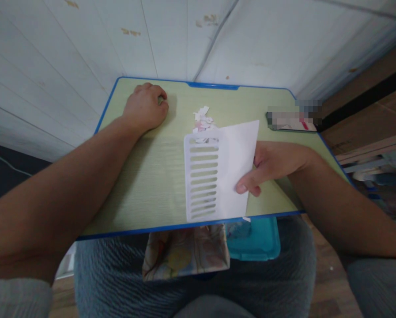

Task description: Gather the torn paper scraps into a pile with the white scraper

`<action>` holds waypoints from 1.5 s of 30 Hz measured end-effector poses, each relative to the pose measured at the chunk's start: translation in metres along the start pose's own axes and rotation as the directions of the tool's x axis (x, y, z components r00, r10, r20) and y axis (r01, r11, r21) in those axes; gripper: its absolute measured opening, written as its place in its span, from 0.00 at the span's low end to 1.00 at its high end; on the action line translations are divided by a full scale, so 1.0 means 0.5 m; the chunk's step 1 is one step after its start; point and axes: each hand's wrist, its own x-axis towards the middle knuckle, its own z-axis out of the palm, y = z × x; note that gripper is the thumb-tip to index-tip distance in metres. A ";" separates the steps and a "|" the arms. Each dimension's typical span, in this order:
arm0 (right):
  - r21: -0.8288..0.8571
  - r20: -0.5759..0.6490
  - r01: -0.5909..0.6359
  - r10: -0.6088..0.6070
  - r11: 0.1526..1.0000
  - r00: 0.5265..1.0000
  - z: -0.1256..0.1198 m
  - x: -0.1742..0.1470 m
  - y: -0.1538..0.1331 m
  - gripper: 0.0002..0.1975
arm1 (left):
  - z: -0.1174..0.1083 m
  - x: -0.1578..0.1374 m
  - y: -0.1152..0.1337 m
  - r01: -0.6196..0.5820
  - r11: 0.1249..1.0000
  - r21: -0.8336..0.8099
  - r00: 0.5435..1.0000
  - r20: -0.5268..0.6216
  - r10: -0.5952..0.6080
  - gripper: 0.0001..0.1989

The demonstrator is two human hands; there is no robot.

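My right hand (264, 172) holds a white sheet of paper (235, 170) by its right edge, thumb on top and the other fingers underneath. Along the left side of the sheet is a white slotted panel (187, 176) with a column of round-ended slots; whether it is joined to the sheet I cannot tell. Small white paper scraps (203, 119) lie heaped just beyond its top edge. My left hand (148, 106) rests curled on the far left of the table, thumb close to the forefinger. The inside of its grip is hidden.
The pale green table (145, 176) has a blue rim. A phone (292, 121), partly blurred out, lies at the right. Below the front edge are a patterned fabric pouch (187, 254) and a turquoise container (260, 240) on my lap. A white panelled wall (164, 39) stands behind.
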 end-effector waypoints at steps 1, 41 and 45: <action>-0.006 -0.015 0.014 -0.014 1.000 1.000 -0.001 0.001 0.002 0.14 | 0.001 0.001 -0.001 -0.002 1.000 -0.002 1.000 0.001 0.002 0.29; 0.010 0.054 -0.074 0.073 0.997 0.996 -0.003 0.000 0.016 0.22 | 0.017 0.016 -0.018 -0.049 0.996 0.079 0.997 -0.061 0.054 0.22; 0.020 0.019 -0.048 0.047 0.999 0.999 -0.005 0.002 0.023 0.23 | 0.013 0.015 -0.016 -0.060 0.994 0.087 0.997 -0.045 0.064 0.21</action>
